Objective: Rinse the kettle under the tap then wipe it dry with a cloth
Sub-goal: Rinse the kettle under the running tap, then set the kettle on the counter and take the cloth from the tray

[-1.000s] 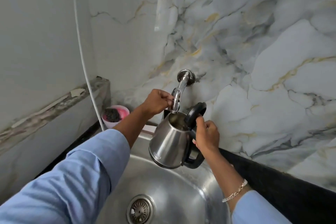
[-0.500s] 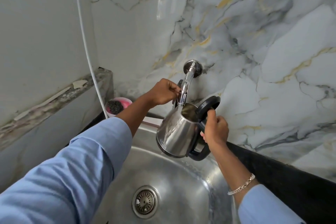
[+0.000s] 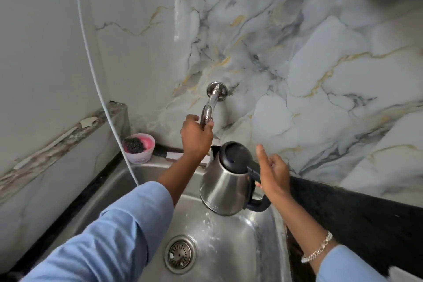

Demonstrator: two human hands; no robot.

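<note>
A steel kettle (image 3: 225, 188) with a black lid and black handle hangs over the sink, a little below and to the right of the tap (image 3: 209, 107). Its lid is down. My right hand (image 3: 273, 175) grips the top of the handle, with the forefinger sticking up. My left hand (image 3: 196, 136) is wrapped around the end of the chrome tap spout. Water runs off the kettle's base into the steel sink (image 3: 231, 242). No cloth is in view.
A pink bowl (image 3: 139, 147) holding a dark scrubber stands at the sink's back left corner. A white cable (image 3: 91, 62) hangs down the left wall. Black counter (image 3: 357, 215) runs along the right. The drain (image 3: 180, 254) lies at the front of the sink.
The kettle has dropped away from the spout and moved right, and its lid is now shut. Water now trickles from its base. My left hand stays on the tap.
</note>
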